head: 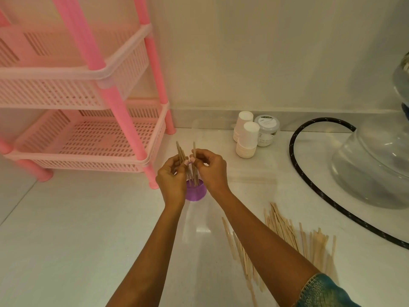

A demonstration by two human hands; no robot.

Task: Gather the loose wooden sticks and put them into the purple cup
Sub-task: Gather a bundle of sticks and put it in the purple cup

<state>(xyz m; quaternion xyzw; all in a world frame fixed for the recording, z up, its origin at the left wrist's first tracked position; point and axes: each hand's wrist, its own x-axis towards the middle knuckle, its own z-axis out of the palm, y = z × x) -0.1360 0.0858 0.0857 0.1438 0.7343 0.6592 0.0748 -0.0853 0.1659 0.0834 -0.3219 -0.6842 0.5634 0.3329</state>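
— A white surface (66,240), with a pink rack (88,138) behind. Where's the purple cup (195,191)?
— Between both hands, with sticks (180,150) going in. The left hand (172,176) grips a bundle and the right hand (210,169) pinches one.
— Much left?
— Most, I'd say: the loose pile (285,231) lies near the right forearm.

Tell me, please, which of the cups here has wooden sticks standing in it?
The purple cup, between the left hand and right hand, holds sticks; the stacked white cups by the wall hold none.
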